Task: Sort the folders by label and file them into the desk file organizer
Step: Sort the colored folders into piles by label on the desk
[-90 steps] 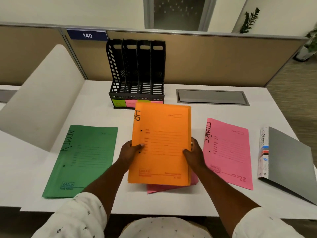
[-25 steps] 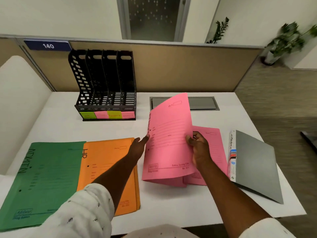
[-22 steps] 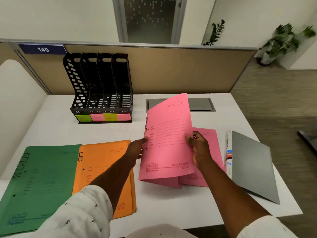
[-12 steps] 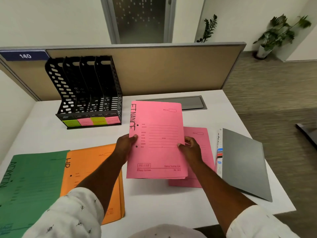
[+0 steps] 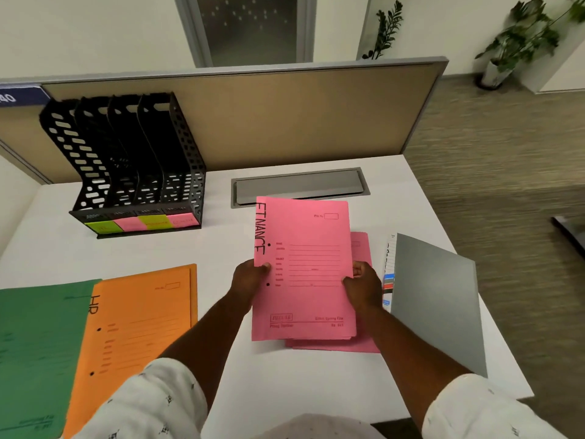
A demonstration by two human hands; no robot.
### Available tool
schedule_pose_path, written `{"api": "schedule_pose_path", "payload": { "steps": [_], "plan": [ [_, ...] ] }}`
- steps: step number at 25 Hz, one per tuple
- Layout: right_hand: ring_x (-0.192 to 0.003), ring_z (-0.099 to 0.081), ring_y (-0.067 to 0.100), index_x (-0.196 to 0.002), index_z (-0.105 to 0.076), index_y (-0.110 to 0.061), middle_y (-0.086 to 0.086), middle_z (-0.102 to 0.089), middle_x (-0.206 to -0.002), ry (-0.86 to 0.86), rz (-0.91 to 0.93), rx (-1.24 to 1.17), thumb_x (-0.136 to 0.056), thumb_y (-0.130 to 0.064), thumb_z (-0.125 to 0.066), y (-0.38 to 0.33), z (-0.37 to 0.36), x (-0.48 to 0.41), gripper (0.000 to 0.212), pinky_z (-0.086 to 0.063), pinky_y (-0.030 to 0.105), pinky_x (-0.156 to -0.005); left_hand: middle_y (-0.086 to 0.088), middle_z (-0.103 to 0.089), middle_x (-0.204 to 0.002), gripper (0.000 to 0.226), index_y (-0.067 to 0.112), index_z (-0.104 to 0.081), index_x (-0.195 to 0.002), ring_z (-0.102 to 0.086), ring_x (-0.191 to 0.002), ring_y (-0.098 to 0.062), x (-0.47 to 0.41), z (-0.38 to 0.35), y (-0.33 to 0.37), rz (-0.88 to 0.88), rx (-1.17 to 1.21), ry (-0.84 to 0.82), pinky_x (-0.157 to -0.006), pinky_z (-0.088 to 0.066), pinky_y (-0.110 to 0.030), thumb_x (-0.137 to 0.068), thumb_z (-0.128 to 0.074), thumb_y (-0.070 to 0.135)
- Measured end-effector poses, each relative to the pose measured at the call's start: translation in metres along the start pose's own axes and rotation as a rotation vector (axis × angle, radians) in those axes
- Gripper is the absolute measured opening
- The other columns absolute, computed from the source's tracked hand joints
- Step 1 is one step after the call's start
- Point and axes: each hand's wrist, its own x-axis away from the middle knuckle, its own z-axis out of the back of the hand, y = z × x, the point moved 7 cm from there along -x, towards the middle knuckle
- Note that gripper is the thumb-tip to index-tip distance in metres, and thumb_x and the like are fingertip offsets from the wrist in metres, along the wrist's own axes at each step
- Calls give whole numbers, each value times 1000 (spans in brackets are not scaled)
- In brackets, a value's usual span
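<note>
I hold a pink folder [image 5: 305,267] marked FINANCE flat above the desk, my left hand [image 5: 248,280] on its left edge and my right hand [image 5: 364,285] on its right edge. Under it lies another pink folder [image 5: 362,248], mostly hidden. An orange folder [image 5: 139,327] marked HR and a green folder [image 5: 38,350] lie flat to the left. The black four-slot file organizer [image 5: 126,160] stands at the back left, its slots empty, with green and pink sticky labels along its front.
A grey binder [image 5: 437,299] lies at the right, near the desk's right edge. A grey cable hatch [image 5: 299,186] sits in the desktop behind the pink folder. A tan partition [image 5: 285,115] closes the back of the desk.
The pink folder has gone from tilted up and bent to flat and squared over the other pink folder. My view has shifted to the right.
</note>
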Motion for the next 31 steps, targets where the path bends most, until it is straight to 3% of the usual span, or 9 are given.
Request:
{"api": "schedule_pose_path", "payload": {
  "steps": [6,10,12,14,19,23,27,29,31],
  "plan": [
    [-91,-61,23,-114,-65,-10,8,-71,-111,-63,-105,136,-88,-11,-63,39,12,-28,26,-42,21,-63,-9,-76,-108,17,14,-70,-109,-73,-97,-32,-17,-41,-21,80,-169,10,-91,-59,-52,-97,-57,12],
    [-110,-62,32,-121,-63,-2,16,-65,-121,-99,-165,185,-86,-12,-63,51,8,-48,36,-53,33,-85,-11,-75,-110,17,11,-69,-110,-72,-95,-30,-30,-60,-36,151,-240,2,-89,-59,-47,-94,-63,12],
    [-122,-53,35,-127,-57,1,18,-55,-129,-97,-190,272,-84,-17,-63,51,3,-53,47,-50,43,-100,-11,-75,-108,13,13,-69,-105,-71,-94,-30,-37,-63,-35,154,-279,24,-88,-59,-47,-93,-65,13],
    [-126,-48,36,-131,-53,-1,19,-51,-133,-98,-197,398,-83,-25,-62,50,1,-57,53,-44,43,-106,-10,-74,-108,16,14,-69,-107,-71,-98,-33,-45,-64,-33,158,-330,62,-93,-58,-49,-91,-67,14],
    [-118,-54,36,-128,-53,-7,16,-53,-128,-95,-156,477,-83,-32,-65,44,-1,-68,52,-47,41,-96,-8,-73,-108,13,21,-61,-88,-68,-86,-26,-55,-59,-34,176,-350,133,-86,-58,-41,-87,-73,17],
    [-110,-60,32,-130,-51,-10,12,-55,-127,-151,-164,268,-85,-25,-64,44,-9,-65,49,-54,39,-89,2,-63,-112,50,12,-51,-129,-62,-88,-21,-44,-45,-37,134,-431,229,-78,-46,-30,-85,-74,17],
    [-115,-56,28,-138,-48,-12,10,-49,-131,-217,-66,301,-87,-22,-64,42,-35,-33,54,-52,36,-92,-4,-73,-111,40,16,-65,-122,-62,-79,-19,-22,-19,-57,131,-527,246,-67,-48,-24,-82,-67,8],
    [-120,-53,27,-140,-47,-11,9,-47,-134,-229,-29,334,-87,-20,-63,44,-40,-20,56,-49,35,-93,1,-72,-101,48,18,-65,-127,-61,-72,-12,-14,-11,-65,122,-555,226,-55,-42,-17,-82,-65,4],
    [-122,-52,27,-141,-46,-10,10,-47,-136,-260,-9,378,-88,-19,-63,45,-41,-13,56,-50,37,-98,5,-69,-94,57,18,-61,-136,-62,-71,-11,-5,-3,-72,107,-566,206,-53,-42,-13,-82,-64,0]
  ]
}}
